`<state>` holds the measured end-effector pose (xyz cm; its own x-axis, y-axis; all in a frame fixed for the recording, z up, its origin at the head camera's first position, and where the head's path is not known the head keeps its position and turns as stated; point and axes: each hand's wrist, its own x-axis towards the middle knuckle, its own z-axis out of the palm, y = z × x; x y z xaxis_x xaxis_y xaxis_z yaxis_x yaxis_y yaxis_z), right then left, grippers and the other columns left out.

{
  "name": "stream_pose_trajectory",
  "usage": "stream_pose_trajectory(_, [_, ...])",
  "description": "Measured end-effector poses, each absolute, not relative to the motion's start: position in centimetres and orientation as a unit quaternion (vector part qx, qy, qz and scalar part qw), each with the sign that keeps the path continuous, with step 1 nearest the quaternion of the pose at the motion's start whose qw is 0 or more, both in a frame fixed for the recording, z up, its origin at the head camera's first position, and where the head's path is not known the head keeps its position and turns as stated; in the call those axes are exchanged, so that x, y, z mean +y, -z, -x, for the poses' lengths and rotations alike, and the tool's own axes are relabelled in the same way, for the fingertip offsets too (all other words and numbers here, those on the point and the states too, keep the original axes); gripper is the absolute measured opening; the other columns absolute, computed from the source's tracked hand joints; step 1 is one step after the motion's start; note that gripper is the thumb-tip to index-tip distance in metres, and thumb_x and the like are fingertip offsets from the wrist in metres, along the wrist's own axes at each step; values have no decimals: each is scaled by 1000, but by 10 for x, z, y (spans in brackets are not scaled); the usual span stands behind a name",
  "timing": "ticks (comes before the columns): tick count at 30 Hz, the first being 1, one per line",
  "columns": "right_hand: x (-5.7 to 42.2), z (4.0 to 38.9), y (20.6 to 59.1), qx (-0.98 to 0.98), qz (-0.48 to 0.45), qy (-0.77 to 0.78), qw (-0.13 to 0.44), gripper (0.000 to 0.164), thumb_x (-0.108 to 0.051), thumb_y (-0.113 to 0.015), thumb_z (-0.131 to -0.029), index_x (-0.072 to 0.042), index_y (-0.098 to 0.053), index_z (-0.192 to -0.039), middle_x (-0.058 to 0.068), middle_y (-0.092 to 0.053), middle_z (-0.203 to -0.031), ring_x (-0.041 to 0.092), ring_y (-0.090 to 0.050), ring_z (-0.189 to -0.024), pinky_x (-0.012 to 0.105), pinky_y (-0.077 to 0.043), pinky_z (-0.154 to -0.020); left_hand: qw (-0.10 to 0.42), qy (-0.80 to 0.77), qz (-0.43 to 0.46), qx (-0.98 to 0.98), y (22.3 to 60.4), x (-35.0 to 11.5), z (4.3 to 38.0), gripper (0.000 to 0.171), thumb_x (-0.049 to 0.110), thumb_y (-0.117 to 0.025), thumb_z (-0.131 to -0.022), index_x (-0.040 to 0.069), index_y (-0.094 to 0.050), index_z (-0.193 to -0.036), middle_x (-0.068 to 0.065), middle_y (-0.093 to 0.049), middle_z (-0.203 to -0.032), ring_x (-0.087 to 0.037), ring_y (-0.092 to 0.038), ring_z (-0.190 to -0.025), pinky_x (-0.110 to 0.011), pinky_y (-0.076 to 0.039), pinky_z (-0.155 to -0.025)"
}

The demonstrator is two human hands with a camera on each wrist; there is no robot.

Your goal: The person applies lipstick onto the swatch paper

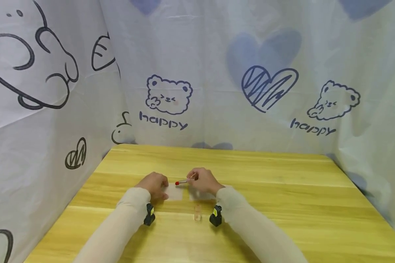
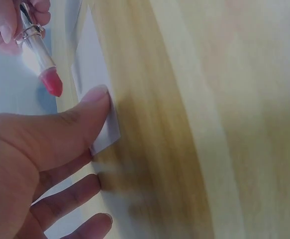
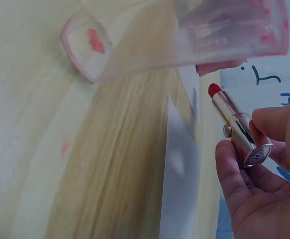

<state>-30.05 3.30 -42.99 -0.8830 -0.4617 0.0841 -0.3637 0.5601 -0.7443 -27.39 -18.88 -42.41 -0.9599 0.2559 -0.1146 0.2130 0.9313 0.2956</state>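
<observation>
In the head view my right hand (image 1: 201, 179) holds a red lipstick (image 1: 181, 182) over the table, its bullet pointing left. Thumb and fingers grip the gold case of the lipstick (image 3: 239, 127) in the right wrist view; the red tip is bare. My left hand (image 1: 153, 185) rests at the left edge of a small white paper (image 1: 175, 192). Its thumb lies against that paper (image 2: 94, 64) in the left wrist view, the other fingers loosely spread. A second white paper (image 1: 197, 195) lies under the right hand, which partly covers it.
A clear pinkish cap (image 1: 197, 212) lies on the wooden table (image 1: 283, 212), nearer me than the papers, between the wrists. Patterned white curtains (image 1: 214, 109) stand behind the table and at both sides.
</observation>
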Motion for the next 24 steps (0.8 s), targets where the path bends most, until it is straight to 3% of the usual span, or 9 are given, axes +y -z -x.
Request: stream_pose_trajectory(24, [16,299,438,899,261,350,29,16,-18,-64,-96,-7,-70,-105,-1,-64,-86,11,-56,-74,28,-49,-68,105,-139,-121,977,423,-193,280,41,27,-88,-72,12,-70,-106,-7,-63,-111,-26,-57,-104,-43,-46,-93])
